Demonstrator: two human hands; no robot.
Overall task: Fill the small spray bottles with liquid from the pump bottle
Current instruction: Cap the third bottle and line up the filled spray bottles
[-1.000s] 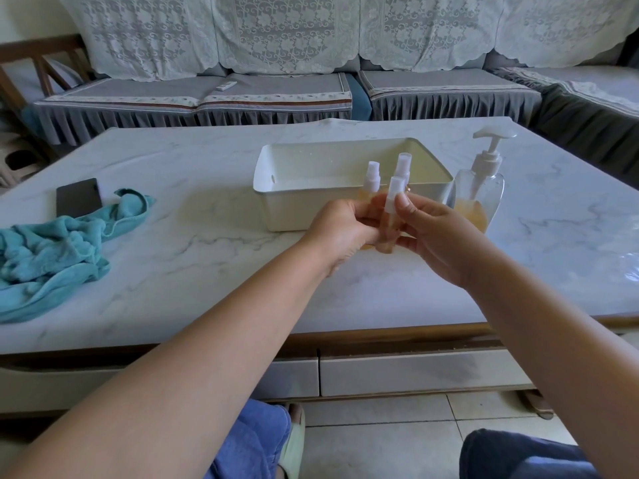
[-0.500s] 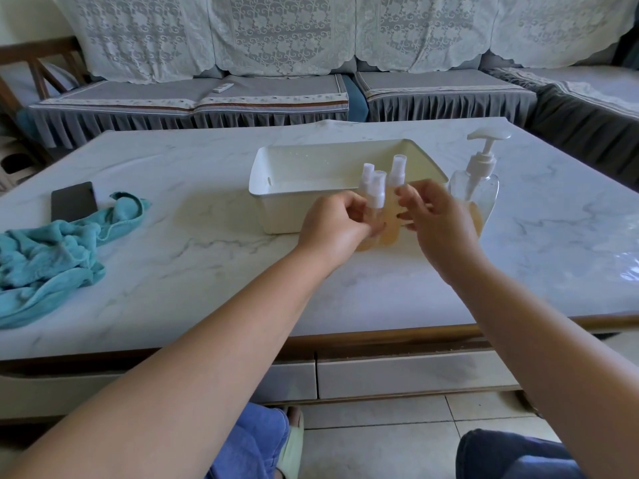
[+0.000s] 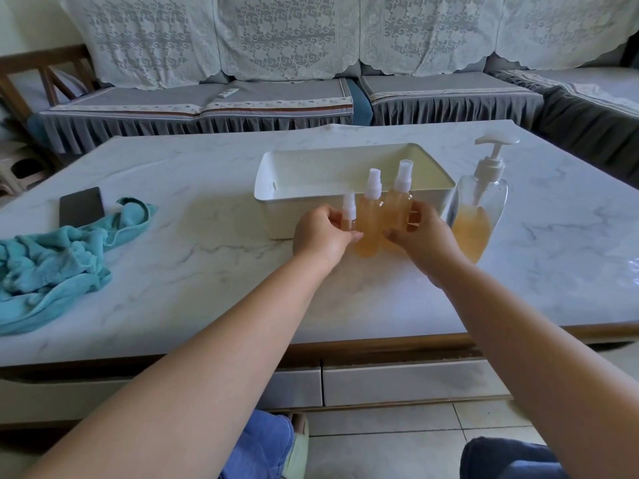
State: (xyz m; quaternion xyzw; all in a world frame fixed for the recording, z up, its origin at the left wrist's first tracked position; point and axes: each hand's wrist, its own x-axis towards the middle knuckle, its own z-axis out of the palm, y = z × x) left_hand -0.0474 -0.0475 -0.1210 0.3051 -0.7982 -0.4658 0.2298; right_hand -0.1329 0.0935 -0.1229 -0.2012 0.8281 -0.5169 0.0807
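Three small spray bottles with white caps and amber liquid stand upright in a row on the marble table, just in front of the white tub (image 3: 273,188). My left hand (image 3: 321,236) grips the left spray bottle (image 3: 348,210), which sits lowest. The middle spray bottle (image 3: 370,219) stands free between my hands. My right hand (image 3: 423,238) has thumb and fingers curled around the lower part of the right spray bottle (image 3: 398,207). The clear pump bottle (image 3: 479,219), about half full of amber liquid, stands just right of my right hand.
A teal towel (image 3: 52,261) lies crumpled at the table's left, with a dark phone (image 3: 81,206) behind it. The table's front edge (image 3: 345,344) runs close to my knees. A sofa with lace covers stands behind the table.
Both hands have lowered towards the table with the bottles. The left bottle has come down beside the other two, and my right hand has closed around the right bottle.
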